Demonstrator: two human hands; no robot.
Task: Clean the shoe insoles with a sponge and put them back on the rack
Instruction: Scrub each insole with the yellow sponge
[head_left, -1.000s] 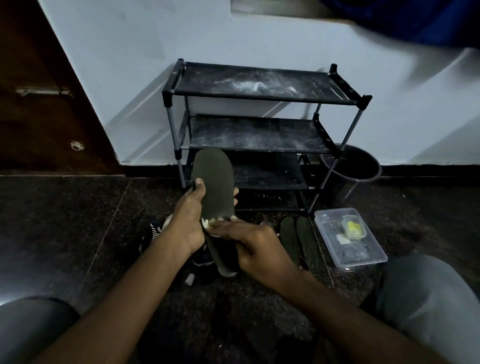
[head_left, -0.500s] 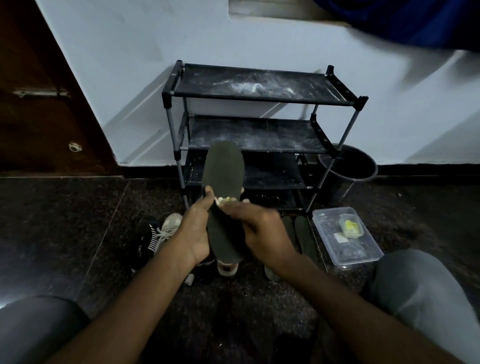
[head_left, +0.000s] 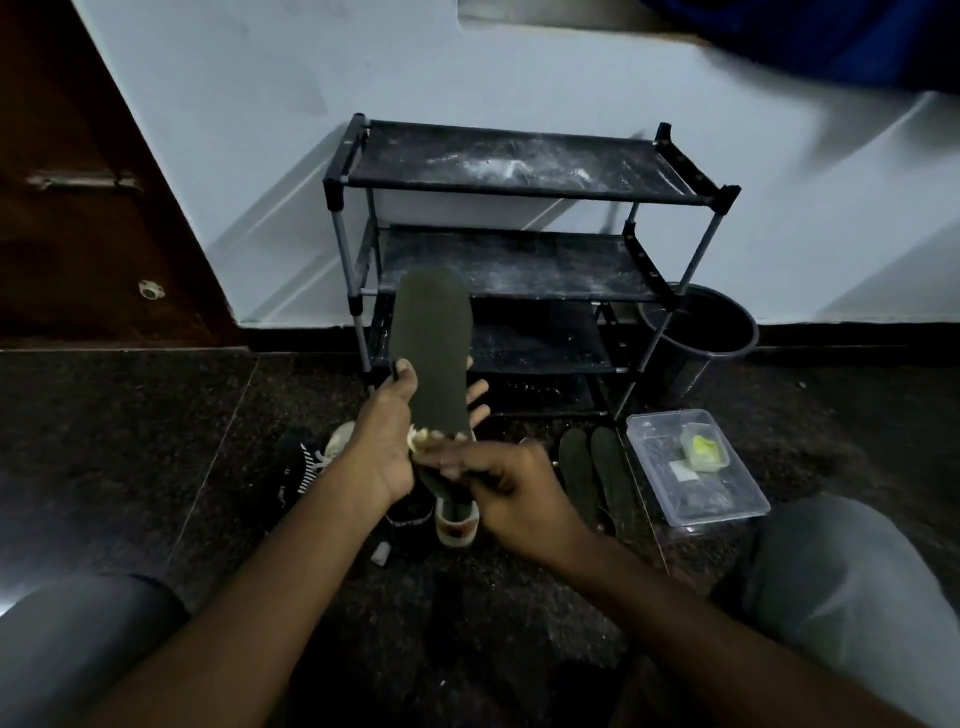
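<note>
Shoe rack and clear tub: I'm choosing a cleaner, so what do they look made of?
Shoe rack: grey metal-looking tubes, black plastic-looking corner joints, dark matte shelves, probably fabric, dusted white. Clear tub: see-through plastic, glossy, contents visible through it.

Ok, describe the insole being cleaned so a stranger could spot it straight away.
Find the black shoe rack against the white wall. Before its left side, the left hand holds a dark insole upright, the right hand rubbing a pale sponge on it. The other two insoles lie flat on the floor.
</note>
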